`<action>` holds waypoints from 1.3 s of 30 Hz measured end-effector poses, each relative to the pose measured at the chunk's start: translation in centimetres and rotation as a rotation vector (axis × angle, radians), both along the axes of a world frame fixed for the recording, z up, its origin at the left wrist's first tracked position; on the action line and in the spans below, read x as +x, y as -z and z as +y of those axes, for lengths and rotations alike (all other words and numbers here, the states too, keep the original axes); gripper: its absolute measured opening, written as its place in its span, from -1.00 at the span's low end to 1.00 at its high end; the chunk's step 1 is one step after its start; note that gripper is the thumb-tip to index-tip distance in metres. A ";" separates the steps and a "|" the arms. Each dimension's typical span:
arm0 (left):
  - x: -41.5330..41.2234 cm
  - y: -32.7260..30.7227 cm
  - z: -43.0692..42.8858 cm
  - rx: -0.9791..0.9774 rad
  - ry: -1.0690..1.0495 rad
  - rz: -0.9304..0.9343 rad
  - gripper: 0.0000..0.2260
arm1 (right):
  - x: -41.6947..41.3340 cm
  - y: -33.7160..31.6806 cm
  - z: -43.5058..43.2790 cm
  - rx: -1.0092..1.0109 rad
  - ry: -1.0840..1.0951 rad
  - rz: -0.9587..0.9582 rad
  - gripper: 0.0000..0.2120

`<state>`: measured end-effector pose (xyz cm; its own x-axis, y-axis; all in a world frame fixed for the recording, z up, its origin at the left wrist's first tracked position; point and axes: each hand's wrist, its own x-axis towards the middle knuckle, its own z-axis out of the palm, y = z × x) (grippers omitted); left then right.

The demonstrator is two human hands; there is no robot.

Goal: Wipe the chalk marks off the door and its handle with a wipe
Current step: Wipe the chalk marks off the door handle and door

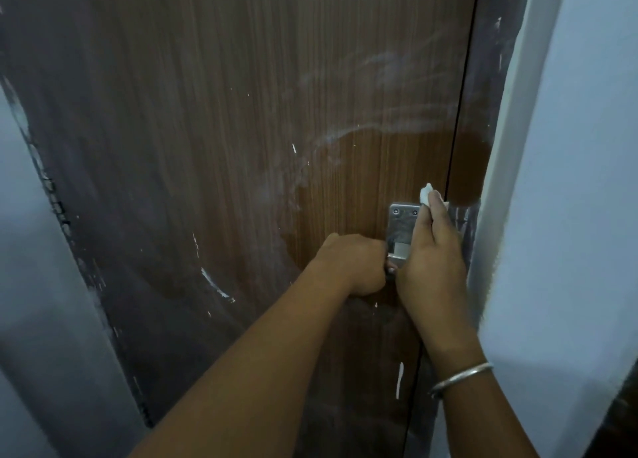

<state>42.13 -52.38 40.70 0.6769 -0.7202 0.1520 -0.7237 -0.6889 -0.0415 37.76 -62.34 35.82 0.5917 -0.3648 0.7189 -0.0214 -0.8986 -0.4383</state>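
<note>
Door (241, 129) fills most of the frame, brown wood grain, shut against its frame along the dark seam at right. Chalk (373, 67) lies in pale smears across the upper right, above a cleaner, darker patch around the lock; thinner white streaks sit at lower centre and near the bottom by the seam, so a good share of the panel looks unwiped.

Right of centre, low on the door, is the metal plate (400, 223) with two screws at its top. The handle (392, 261) below it is mostly hidden between the two hands, only a sliver of metal showing.

Left hand (352, 264) is clenched around the handle from the left, probably to steady it so it does not turn or rattle under the rubbing. Right hand (433, 264), with a bangle (462, 378) at the wrist, lies over the right side of the plate with fingers pointing up; the wipe (425, 193) is bunched white at the fingertips, pinched there and pressed near the plate's upper right corner. Held small and tight like this, it can reach the plate's edges and the narrow strip by the seam.

My reading: the step in hand is the hardware, with the door's upper smears left for later.
</note>
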 end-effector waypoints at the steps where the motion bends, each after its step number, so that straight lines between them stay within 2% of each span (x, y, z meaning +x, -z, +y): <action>1: 0.0 0.0 0.0 -0.003 -0.003 0.001 -0.83 | -0.2 0.0 0.0 -0.021 0.027 0.017 -0.34; 4: 0.1 -0.1 0.0 -0.009 -0.003 0.020 -0.92 | -0.4 -0.1 0.2 -0.149 0.187 -0.015 -0.51; 6: 0.1 -0.1 0.0 -0.014 0.002 0.038 -0.98 | -0.4 -0.1 0.4 -0.161 0.200 -0.028 -0.55; 10: 0.1 -0.3 -0.1 0.000 -0.014 0.043 -0.89 | -0.6 0.4 0.3 -0.152 0.234 0.011 -0.47; 13: 0.3 -0.1 -0.1 -0.016 0.008 0.053 -0.97 | -1.0 0.1 0.0 -0.099 0.262 0.003 -0.42; 16: 0.5 0.0 -0.1 -0.016 0.014 0.076 -0.96 | -1.1 -0.8 0.2 -0.027 0.249 0.035 -0.34; 21: 0.8 0.2 -0.2 -0.028 0.009 0.073 -0.97 | -1.2 -1.2 0.5 0.004 0.250 0.079 -0.34; 26: 0.8 0.2 -0.2 -0.024 -0.001 0.066 -0.94 | -2.2 1.1 0.7 0.089 0.233 0.169 -0.31; 30: 0.8 0.2 -0.3 -0.020 -0.008 0.055 -0.97 | -2.6 0.4 1.1 0.152 0.205 0.129 -0.32; 31: 0.9 0.3 -0.3 -0.015 -0.012 0.049 -0.97 | -2.4 -0.1 1.2 0.144 0.199 0.106 -0.31; 35: 1.0 0.5 -0.3 0.003 -0.026 0.051 -0.74 | -1.1 -0.7 0.7 0.042 0.202 0.032 -0.26; 39: 0.8 0.4 -0.4 -0.021 -0.031 0.056 -0.81 | -0.9 1.0 0.2 -0.019 0.177 0.040 -0.19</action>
<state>42.88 -52.77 40.29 0.7067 -0.6958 0.1286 -0.7027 -0.7113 0.0132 36.85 -62.13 34.80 0.5475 -0.4523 0.7040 -0.1969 -0.8873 -0.4170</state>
